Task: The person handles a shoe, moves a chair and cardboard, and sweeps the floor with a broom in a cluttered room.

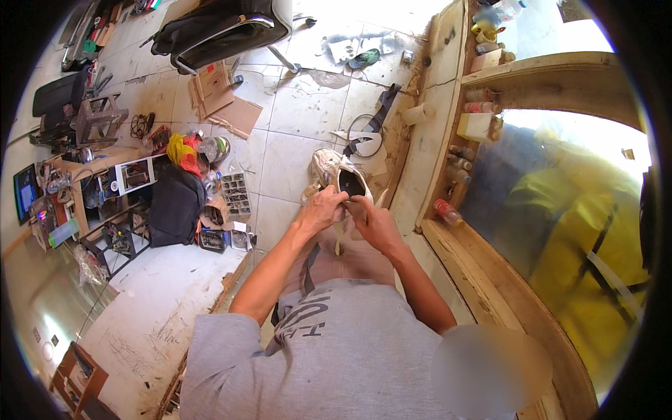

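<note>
A worn off-white shoe (326,166) is in front of me, over my lap, with its dark opening facing up and its toe pointing away. My left hand (324,209) is closed on the near left edge of the shoe's collar. On the near right edge my right hand (376,223) has its fingers curled and pressed against the rim. The fingertips of both hands almost meet at the heel. A pale narrow strip (339,238) hangs below them; what it belongs to is hidden. Whether a small tool or thread is between my fingers is too small to see.
A sectioned parts tray (236,194) and a black bag (176,206) are to the left. Cardboard pieces (236,115) and an office chair (224,35) lie beyond. At right, a wooden window ledge (483,262) holds bottles, including a red-labelled bottle (448,212).
</note>
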Motion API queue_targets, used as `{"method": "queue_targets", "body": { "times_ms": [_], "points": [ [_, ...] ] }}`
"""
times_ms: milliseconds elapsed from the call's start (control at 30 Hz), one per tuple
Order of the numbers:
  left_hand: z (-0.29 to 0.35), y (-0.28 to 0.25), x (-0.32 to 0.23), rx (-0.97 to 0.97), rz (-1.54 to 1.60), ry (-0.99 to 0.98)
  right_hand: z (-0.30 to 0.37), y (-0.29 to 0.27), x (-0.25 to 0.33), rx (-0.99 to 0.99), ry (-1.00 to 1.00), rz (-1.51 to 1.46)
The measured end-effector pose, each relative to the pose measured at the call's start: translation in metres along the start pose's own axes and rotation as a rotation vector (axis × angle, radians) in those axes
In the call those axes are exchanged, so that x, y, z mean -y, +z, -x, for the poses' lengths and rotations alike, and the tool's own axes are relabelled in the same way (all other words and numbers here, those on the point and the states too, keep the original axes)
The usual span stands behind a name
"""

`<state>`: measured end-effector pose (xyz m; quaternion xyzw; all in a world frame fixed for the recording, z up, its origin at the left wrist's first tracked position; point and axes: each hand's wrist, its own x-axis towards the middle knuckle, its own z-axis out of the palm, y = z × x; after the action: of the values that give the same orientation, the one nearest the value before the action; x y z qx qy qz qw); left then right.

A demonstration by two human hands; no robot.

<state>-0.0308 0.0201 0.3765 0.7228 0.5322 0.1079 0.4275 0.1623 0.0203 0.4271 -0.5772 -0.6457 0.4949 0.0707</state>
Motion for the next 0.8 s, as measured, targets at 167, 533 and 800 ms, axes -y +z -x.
{"method": "queue_targets", "body": {
  "times_ms": [167, 533, 800],
  "points": [
    [0.014, -0.003, -0.009, -0.05, -0.107, 0.011, 0.012, -0.084, 0.008, -0.047, -0.049, -0.147],
    [0.021, -0.03, -0.048, -0.034, -0.266, 0.161, 0.008, -0.107, 0.053, 0.032, -0.21, 0.039],
    [0.026, -0.042, -0.073, -0.052, -0.232, 0.169, 0.014, -0.088, 0.055, -0.212, -0.28, -0.6]
  ]
}}
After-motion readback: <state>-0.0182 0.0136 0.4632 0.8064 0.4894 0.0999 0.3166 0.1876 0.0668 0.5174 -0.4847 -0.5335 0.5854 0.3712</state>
